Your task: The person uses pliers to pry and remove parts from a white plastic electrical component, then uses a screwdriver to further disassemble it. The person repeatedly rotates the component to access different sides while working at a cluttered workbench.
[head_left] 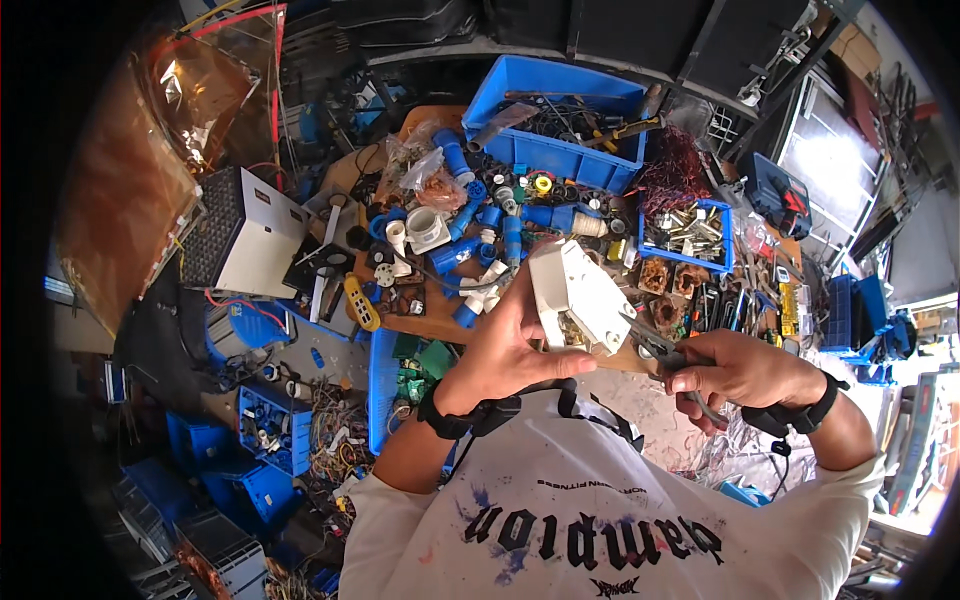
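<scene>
My left hand [497,352] is closed round a white plastic housing [592,290], a boxy casing held tilted above the table's near edge. Part of the inside shows at the casing's lower end, but I cannot make out what is in there. A pair of pliers [652,343] is gripped in my right hand [738,368], with the handles running down through the fingers. Their jaws meet the right side of the housing; whether they bite on it I cannot tell. Blue and white plug connectors [462,252] lie on the table just beyond my left hand.
At the table's far side stands a large blue bin [560,150] of tools. Right of it are tangled reddish wire [680,170] and a blue tray [688,265] of metal parts. A yellow meter [361,303] lies left. Blue crates [275,430] and loose wires cover the floor at lower left.
</scene>
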